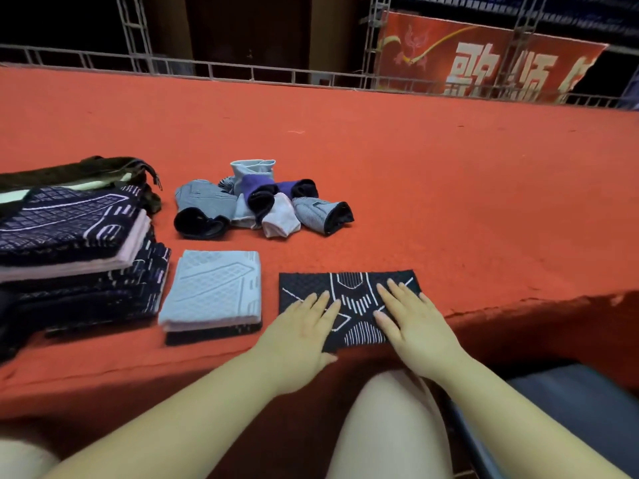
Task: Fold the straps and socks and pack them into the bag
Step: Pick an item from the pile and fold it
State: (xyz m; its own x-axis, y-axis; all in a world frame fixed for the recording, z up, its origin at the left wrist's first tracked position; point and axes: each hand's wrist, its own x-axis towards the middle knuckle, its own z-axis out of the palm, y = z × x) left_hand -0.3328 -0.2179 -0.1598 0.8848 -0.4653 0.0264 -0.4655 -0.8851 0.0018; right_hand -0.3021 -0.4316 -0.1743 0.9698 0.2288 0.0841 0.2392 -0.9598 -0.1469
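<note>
My left hand (304, 323) and right hand (409, 318) lie flat, fingers spread, on the black strap (349, 305) at the tabletop's (449, 202) near edge.

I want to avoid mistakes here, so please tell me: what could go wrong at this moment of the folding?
1. The black strap with white line pattern, pressed flat under the left hand and right hand, lies at the edge of the red cloth-covered table; it may slip off.
2. The tall stack of dark patterned folded straps looks uneven and might topple.
</note>
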